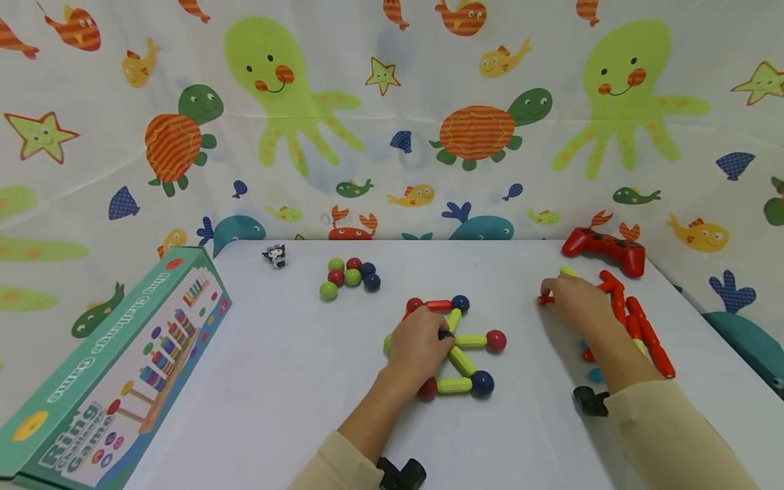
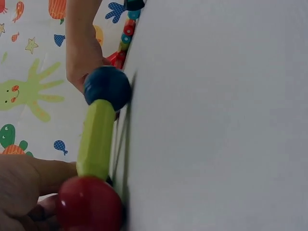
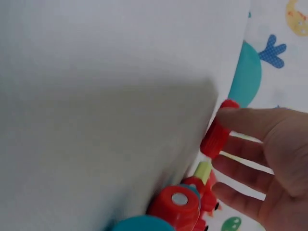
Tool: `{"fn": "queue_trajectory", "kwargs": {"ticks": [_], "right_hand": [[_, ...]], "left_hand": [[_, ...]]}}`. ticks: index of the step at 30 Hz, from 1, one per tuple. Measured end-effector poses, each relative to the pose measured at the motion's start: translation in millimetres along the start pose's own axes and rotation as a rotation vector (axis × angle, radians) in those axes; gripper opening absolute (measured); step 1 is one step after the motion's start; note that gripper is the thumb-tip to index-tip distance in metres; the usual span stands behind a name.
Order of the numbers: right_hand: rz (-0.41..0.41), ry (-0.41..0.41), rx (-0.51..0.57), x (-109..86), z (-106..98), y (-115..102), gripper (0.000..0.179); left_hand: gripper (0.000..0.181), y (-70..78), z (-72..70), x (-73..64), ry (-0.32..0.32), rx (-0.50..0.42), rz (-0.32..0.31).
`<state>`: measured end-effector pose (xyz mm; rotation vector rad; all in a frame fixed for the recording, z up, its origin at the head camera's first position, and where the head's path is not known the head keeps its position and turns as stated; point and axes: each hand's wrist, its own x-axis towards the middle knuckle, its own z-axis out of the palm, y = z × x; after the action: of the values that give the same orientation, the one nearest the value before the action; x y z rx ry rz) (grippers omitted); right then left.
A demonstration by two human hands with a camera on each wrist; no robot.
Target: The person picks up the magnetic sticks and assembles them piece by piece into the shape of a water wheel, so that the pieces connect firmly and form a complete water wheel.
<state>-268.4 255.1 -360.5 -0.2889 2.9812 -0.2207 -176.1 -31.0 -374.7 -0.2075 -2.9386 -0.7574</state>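
Observation:
On the white table lies a flat figure of magnetic sticks and balls, with lime-green sticks point(image 1: 454, 386), a red stick point(image 1: 437, 305), and red and dark blue balls point(image 1: 482, 384). My left hand point(image 1: 418, 344) is over its middle, fingers curled at the central dark blue ball point(image 1: 446, 335) and hiding part of the left side. In the left wrist view, a red ball point(image 2: 90, 204) and a blue ball point(image 2: 108, 86) join a green stick point(image 2: 96, 139) beside that hand. At the right, my right hand point(image 1: 578, 303) pinches a red stick point(image 3: 217, 134) between thumb and fingers.
Loose red sticks point(image 1: 652, 340) and a few blue pieces point(image 1: 595, 375) lie around and under the right forearm. Behind them sits a red game controller point(image 1: 603, 250). Several loose balls point(image 1: 352, 277) and a small figurine point(image 1: 277, 256) are further back. A ring game box point(image 1: 122, 367) stands left.

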Motion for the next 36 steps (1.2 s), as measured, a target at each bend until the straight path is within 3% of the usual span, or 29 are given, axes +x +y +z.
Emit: {"fn": "queue_trajectory", "kwargs": {"ticks": [3, 9, 14, 23, 29, 36], "right_hand": [[-0.007, 0.011, 0.134, -2.0, 1, -9, 0.039], [0.050, -0.045, 0.560, -9.7, 6, -36, 0.045], [0.090, -0.117, 0.752, -15.0, 12, -56, 0.051], [0.067, -0.155, 0.763, -15.8, 19, -74, 0.048], [0.030, -0.186, 0.639, -13.2, 21, -84, 0.046], [0.022, -0.159, 0.553, -12.9, 23, -96, 0.039]], "left_hand": [[0.024, 0.8, -0.6, 0.8, -0.009, -0.005, 0.024], [0.025, 2.5, -1.4, 0.2, 0.007, 0.019, 0.048], [0.025, 3.0, -2.3, -0.2, 0.010, 0.026, 0.049], [0.024, 1.7, -1.2, -0.2, -0.006, 0.043, 0.046], [0.024, 0.4, 0.0, -0.9, -0.001, 0.069, 0.056], [0.024, -0.6, 0.7, -1.2, 0.002, 0.048, 0.068]]}}
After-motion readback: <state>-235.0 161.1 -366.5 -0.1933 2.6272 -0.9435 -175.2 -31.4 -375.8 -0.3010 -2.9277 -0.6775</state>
